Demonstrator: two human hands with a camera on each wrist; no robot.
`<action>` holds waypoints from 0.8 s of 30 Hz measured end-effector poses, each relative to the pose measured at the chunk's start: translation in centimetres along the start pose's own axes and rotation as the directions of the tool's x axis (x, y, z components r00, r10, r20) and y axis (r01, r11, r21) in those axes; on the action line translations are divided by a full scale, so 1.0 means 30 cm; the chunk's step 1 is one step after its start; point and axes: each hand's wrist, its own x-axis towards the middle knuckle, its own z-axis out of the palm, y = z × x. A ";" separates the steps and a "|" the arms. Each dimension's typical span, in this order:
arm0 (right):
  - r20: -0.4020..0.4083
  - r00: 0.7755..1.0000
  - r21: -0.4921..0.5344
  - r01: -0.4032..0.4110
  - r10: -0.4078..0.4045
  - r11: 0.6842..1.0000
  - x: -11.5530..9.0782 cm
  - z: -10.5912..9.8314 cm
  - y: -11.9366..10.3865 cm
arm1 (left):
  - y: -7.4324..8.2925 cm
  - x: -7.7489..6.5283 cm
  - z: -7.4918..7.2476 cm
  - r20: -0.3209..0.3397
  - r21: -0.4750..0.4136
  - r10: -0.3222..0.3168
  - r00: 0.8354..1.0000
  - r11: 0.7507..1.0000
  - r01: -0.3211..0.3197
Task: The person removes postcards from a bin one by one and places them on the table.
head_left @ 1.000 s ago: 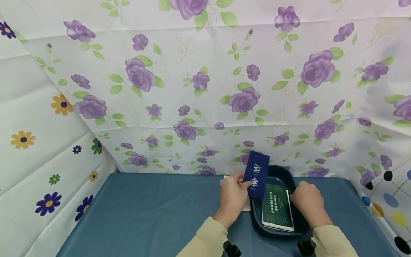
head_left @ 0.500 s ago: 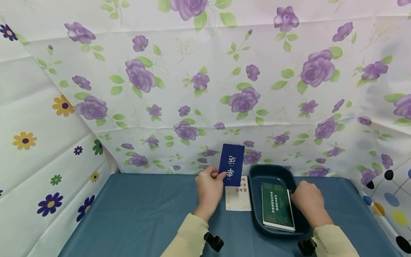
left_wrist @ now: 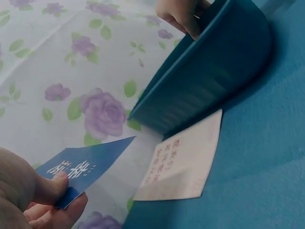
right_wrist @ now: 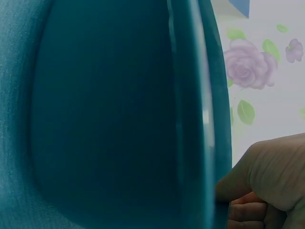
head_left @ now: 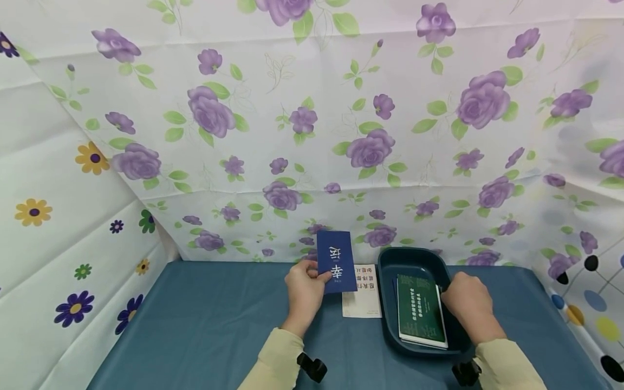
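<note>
My left hand (head_left: 304, 290) pinches a dark blue card with white characters (head_left: 336, 261) between thumb and fingers, above the table's back edge. A cream card with reddish print (head_left: 361, 303) lies flat on the table beneath and beside it, partly covered in the head view. To its right stands a dark teal tray (head_left: 411, 259) with a stack of cards, a green card (head_left: 419, 311) on top. My right hand (head_left: 468, 303) reaches over the tray's right rim, its curled fingers at the right edge of the stack. The fingertips' hold is mostly hidden.
Blue cloth covers the table (head_left: 229, 319). A white sheet with purple flowers (head_left: 283, 119) hangs right behind the table's back edge. Patterned sheets close off the left and right sides.
My left hand has carried the blue card left, off the tray, and lowered it slightly in the last half second. The cream card has come into fuller view. My right hand has stayed put.
</note>
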 end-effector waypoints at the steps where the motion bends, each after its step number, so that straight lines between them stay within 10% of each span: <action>1: 0.000 1.000 0.001 -0.001 0.001 1.000 -0.001 0.000 0.000 | -0.006 0.000 -0.001 0.005 0.005 -0.006 1.000 1.000 0.006; 24: -0.009 1.000 -0.001 0.001 -0.001 1.000 -0.001 0.011 0.002 | -0.092 -0.045 0.046 0.123 0.117 -0.074 0.990 0.991 0.059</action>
